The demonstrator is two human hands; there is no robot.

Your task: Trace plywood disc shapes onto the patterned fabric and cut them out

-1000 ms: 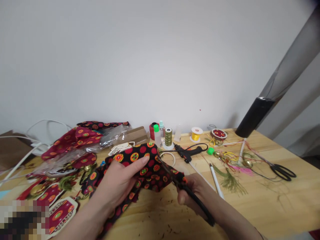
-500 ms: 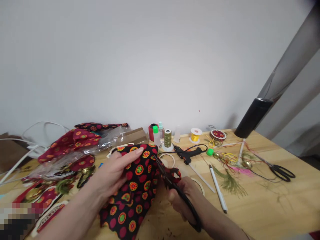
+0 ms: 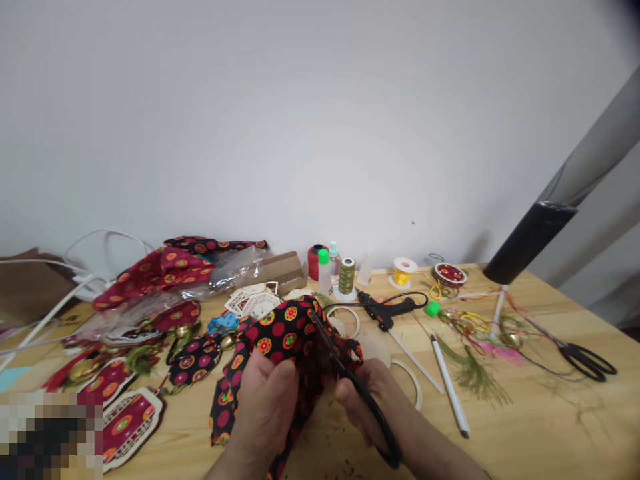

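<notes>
Black fabric (image 3: pixel 270 325) with a red, orange and green flower-and-dot print hangs over the table. My left hand (image 3: pixel 267 393) is closed on its near side, thumb on top, with folds bunched around it. My right hand (image 3: pixel 370 407) grips black-handled scissors (image 3: pixel 367 400). Their blades point up and to the left and lie against the fabric; the cloth partly hides them, so how far they are apart is unclear. A narrow flap of the same cloth sticks out right of the blades, above my right hand.
A black glue gun (image 3: pixel 387 309) lies behind my right hand, beside a white pen (image 3: pixel 449 387). Further right are a green tassel (image 3: pixel 473 370) and second scissors (image 3: pixel 585 360). Thread spools (image 3: pixel 347 277) and small bottles stand by the wall. Decorated pieces (image 3: pixel 133 423) lie left.
My left hand has moved down and right to a lower hold on the fabric, which is now more bunched. The scissors stay in my right hand at the cloth. The view has shifted slightly left.
</notes>
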